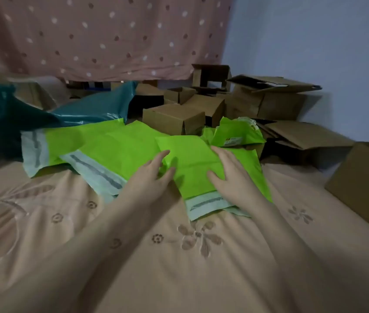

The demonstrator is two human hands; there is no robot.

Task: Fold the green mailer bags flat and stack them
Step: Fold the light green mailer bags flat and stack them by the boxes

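While the folded green mailer bag (192,163) lies on the bed (133,256), both hands press flat on it: left hand (149,177) on its left edge, right hand (228,175) on its right side, each grip apart with fingers straight, nothing pinched. Under and left of it, more green mailer bags (102,143) overlap, pale adhesive strips showing. A crumpled green bag (237,132) sits just behind. Teal plastic bag (93,109) far left, cardboard boxes (174,116) behind, dotted curtain (102,35) at back.
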